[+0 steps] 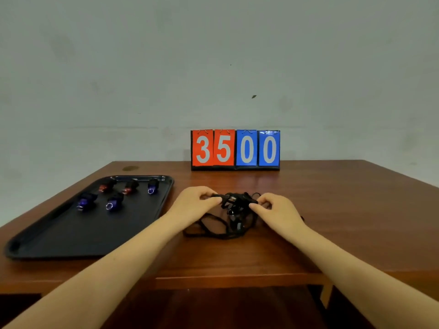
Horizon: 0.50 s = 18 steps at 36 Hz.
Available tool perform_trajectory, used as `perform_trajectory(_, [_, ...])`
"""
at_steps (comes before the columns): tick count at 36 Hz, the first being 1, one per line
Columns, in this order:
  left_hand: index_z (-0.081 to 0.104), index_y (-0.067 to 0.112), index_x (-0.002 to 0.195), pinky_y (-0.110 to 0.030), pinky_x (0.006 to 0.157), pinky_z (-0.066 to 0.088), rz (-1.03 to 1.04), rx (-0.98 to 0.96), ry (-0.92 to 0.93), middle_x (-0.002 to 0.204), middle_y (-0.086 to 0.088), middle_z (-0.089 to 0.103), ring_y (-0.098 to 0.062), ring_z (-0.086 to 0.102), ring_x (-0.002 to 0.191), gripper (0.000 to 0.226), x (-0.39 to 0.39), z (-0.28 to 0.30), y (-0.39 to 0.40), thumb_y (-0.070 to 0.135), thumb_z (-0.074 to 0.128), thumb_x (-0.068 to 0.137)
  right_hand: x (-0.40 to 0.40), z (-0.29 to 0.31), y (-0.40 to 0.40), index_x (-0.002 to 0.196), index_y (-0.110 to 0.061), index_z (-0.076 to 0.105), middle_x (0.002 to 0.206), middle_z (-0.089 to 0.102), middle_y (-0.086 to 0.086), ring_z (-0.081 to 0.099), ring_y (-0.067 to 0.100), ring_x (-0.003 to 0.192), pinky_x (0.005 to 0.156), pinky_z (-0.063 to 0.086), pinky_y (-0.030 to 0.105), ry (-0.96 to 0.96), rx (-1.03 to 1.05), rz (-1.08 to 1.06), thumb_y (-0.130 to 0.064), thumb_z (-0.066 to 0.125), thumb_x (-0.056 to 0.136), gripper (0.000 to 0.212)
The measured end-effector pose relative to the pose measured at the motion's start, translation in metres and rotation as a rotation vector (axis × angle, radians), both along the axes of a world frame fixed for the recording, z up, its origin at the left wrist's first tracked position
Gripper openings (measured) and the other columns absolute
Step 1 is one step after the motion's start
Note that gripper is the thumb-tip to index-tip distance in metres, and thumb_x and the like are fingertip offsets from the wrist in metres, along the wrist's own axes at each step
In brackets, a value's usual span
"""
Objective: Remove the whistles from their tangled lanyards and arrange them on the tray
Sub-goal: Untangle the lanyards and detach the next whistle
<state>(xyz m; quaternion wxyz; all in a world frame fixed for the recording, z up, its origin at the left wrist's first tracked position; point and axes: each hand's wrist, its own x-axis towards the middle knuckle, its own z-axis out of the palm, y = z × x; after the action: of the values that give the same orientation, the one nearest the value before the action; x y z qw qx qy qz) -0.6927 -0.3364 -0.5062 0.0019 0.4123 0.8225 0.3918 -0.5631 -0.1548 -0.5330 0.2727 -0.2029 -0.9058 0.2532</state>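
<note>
Centrally, the black tangled lanyards (pixel 229 216) are pinched at the upper bunch from both sides: left hand (pixel 193 202) fingers curled on the left strand, right hand (pixel 276 208) fingertips (pixel 253 205) on the right strand. Loose loops are draped onto the wooden table (pixel 344 210) below the hands; small metal clips are glimpsed inside the knot. Five whistles (pixel 114 200), red and blue, are laid on the black tray (pixel 71 236) at left, apart from the lanyards. Bare tabletop is seen right of the hands; a scoreboard (pixel 235 149) reading 3500 is stood behind.

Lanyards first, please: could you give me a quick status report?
Left hand and right hand both pinching the lanyards. Five whistles on the tray. Nothing in the way.
</note>
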Motion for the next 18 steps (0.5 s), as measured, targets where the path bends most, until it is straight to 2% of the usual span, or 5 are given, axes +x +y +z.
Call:
perform_trajectory(6, [0.066, 0.026, 0.106, -0.013, 0.068, 0.038, 0.016, 0.132, -0.106, 0.095, 0.016, 0.063, 0.002, 0.056, 0.088, 0.017, -0.008, 0.008, 0.051, 0.035, 0.06, 0.092, -0.024, 0.016, 0.036, 0.094, -0.023, 0.061, 0.085, 0.061, -0.01, 0.057, 0.007, 0.078, 0.065, 0.043, 0.024, 0.01, -0.029, -0.1, -0.038, 0.058, 0.092, 0.015])
perform_trajectory(7, [0.067, 0.025, 0.106, -0.014, 0.069, 0.04, 0.017, 0.154, -0.134, 0.095, 0.015, 0.064, 0.001, 0.057, 0.089, 0.018, -0.01, 0.008, 0.06, 0.035, 0.06, 0.092, -0.026, 0.019, 0.042, 0.101, -0.022, 0.06, 0.092, 0.061, -0.008, 0.056, 0.008, 0.083, 0.068, 0.045, 0.024, 0.03, -0.018, -0.125, -0.033, 0.057, 0.092, 0.015])
perform_trajectory(10, [0.067, 0.025, 0.105, -0.021, 0.078, 0.049, 0.028, 0.206, -0.221, 0.1, 0.01, 0.066, -0.003, 0.059, 0.092, 0.018, -0.018, 0.005, 0.082, 0.035, 0.06, 0.092, -0.034, 0.026, 0.053, 0.121, -0.019, 0.056, 0.111, 0.058, -0.002, 0.053, 0.013, 0.104, 0.085, 0.049, 0.031, 0.117, 0.105, -0.175, -0.019, 0.055, 0.089, 0.032])
perform_trajectory(14, [0.066, 0.025, 0.102, -0.019, 0.074, 0.046, 0.02, 0.273, -0.259, 0.096, 0.011, 0.065, -0.005, 0.059, 0.091, 0.014, -0.027, 0.001, 0.1, 0.033, 0.059, 0.094, -0.051, 0.029, 0.056, 0.128, -0.022, 0.053, 0.114, 0.055, -0.011, 0.046, 0.001, 0.107, 0.09, 0.04, 0.02, 0.201, 0.125, -0.036, -0.021, 0.055, 0.091, 0.036])
perform_trajectory(18, [0.068, 0.021, 0.096, -0.021, 0.07, 0.046, 0.006, 0.328, -0.313, 0.09, 0.005, 0.065, -0.009, 0.06, 0.085, 0.013, -0.037, -0.001, 0.098, 0.028, 0.057, 0.095, -0.068, 0.026, 0.054, 0.13, -0.029, 0.05, 0.111, 0.058, -0.014, 0.052, 0.002, 0.105, 0.093, 0.046, 0.024, 0.147, 0.078, 0.148, -0.032, 0.061, 0.091, 0.041])
